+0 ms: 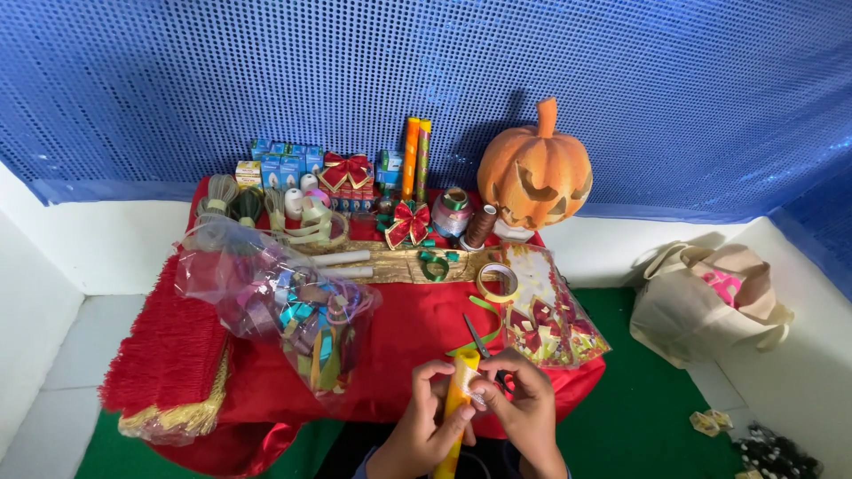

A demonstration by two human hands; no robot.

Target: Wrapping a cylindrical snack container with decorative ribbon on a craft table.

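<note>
My left hand [424,417] grips a yellow-orange rolled tube [458,404] held upright near the front edge of the red-draped table [404,333]. My right hand [525,404] pinches the tube's upper part, where a small clear strip seems to sit under the fingers. Scissors with dark handles [479,340] lie just beyond my hands on a green ribbon strip [485,310]. A roll of tape [498,281] rests a little farther back.
A clear bag of coloured ribbon bits [284,306] lies at left, a packet of red bows [550,315] at right. Spools, boxes, bows and an orange pumpkin [535,173] line the back. A beige tote bag [706,302] sits on the green floor.
</note>
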